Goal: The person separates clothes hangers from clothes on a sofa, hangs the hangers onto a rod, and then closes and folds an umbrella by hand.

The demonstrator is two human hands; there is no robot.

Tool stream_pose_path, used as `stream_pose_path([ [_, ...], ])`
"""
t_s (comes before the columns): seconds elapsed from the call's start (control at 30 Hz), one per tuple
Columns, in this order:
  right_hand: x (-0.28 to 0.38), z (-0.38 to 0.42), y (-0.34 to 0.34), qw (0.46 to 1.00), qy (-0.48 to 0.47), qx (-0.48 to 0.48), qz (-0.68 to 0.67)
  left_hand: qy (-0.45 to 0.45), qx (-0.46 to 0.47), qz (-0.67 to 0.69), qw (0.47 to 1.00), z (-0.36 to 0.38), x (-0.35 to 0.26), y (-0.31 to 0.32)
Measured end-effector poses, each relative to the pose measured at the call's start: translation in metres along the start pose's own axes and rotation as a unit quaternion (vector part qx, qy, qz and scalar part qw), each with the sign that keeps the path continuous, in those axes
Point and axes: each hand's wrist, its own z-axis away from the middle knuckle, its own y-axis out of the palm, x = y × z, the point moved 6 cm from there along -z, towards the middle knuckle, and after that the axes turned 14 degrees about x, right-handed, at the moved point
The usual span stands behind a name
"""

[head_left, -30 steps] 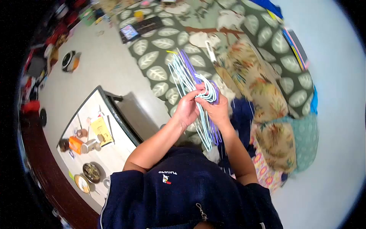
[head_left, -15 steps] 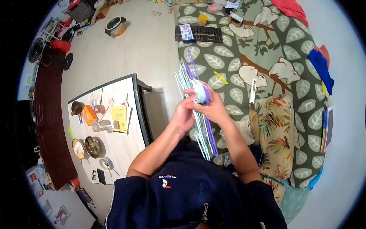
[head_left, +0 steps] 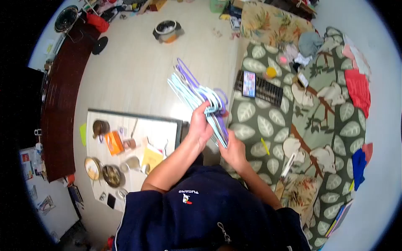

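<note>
Left grip (head_left: pixel 200 124) and right grip (head_left: pixel 233 151) hold bundled hangers (head_left: pixel 187 93)

Left: white-topped low table with dark edge (head_left: pixel 157 129), on it orange box (head_left: pixel 114 142), yellow booklet (head_left: pixel 151 160), two round bowls (head_left: pixel 112 176), flat black rectangular item (head_left: pixel 111 201). Far left: dark reddish-brown wooden cabinet (head_left: pixel 62 108), black fan (head_left: pixel 66 19). Far floor: round black-and-white container (head_left: pixel 166 28). Right: green leaf-print bedding (head_left: pixel 246 112) with long black slotted tray (head_left: pixel 271 91), thin yellow strip (head_left: pixel 265 146), red cloth (head_left: pixel 357 93), blue cloth (head_left: pixel 358 168). Near right: floral pillow (head_left: pixel 298 193).
</note>
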Motion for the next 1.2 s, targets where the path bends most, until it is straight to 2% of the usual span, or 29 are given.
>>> stream_pose_path([
  [0.1, 0.031, -0.052, -0.036, 0.998, -0.023, -0.023, 0.048, -0.018, 0.018, -0.024, 0.999, -0.049, -0.037, 0.013],
  [0.23, 0.035, -0.115, -0.087, 0.991, -0.014, -0.051, 0.123, -0.042, 0.031, -0.025, 0.998, -0.108, -0.068, 0.029],
  [0.27, 0.034, -0.133, -0.098, 0.992, 0.011, -0.024, 0.123, -0.054, 0.029, -0.03, 0.998, -0.122, -0.074, 0.032],
  [0.33, 0.024, -0.174, -0.109, 0.989, 0.002, 0.004, 0.146, -0.067, 0.016, -0.045, 0.997, -0.156, -0.087, 0.031],
  [0.43, 0.043, -0.239, -0.142, 0.992, -0.056, 0.026, 0.108, -0.022, 0.027, -0.034, 0.999, -0.217, -0.122, 0.039],
  [0.47, 0.048, -0.263, -0.154, 0.992, -0.066, 0.044, 0.103, -0.02, -0.005, -0.045, 0.999, -0.238, -0.136, 0.044],
  [0.63, 0.081, -0.396, -0.241, 0.98, -0.162, 0.095, 0.072, 0.086, -0.027, -0.055, 0.994, -0.357, -0.22, 0.085],
  [0.77, 0.141, -0.486, -0.298, 0.96, -0.203, 0.131, 0.143, 0.181, 0.018, 0.025, 0.983, -0.423, -0.285, 0.121],
  [0.9, 0.189, -0.576, -0.308, 0.953, -0.2, 0.174, 0.149, 0.257, -0.033, 0.064, 0.964, -0.485, -0.353, 0.141],
  [0.93, 0.204, -0.598, -0.311, 0.952, -0.219, 0.173, 0.125, 0.257, -0.018, 0.063, 0.964, -0.505, -0.371, 0.147],
  [1.0, 0.22, -0.648, -0.315, 0.96, -0.196, 0.168, 0.107, 0.249, 0.012, 0.057, 0.967, -0.549, -0.407, 0.154],
  [1.1, 0.237, -0.724, -0.331, 0.972, -0.18, 0.13, 0.075, 0.182, 0.081, 0.073, 0.977, -0.628, -0.451, 0.159],
  [1.13, 0.244, -0.749, -0.34, 0.977, -0.176, 0.107, 0.057, 0.176, 0.066, 0.085, 0.978, -0.655, -0.465, 0.168],
  [1.2, 0.249, -0.79, -0.358, 0.982, -0.165, 0.076, 0.05, 0.129, 0.098, 0.048, 0.986, -0.704, -0.489, 0.185],
])
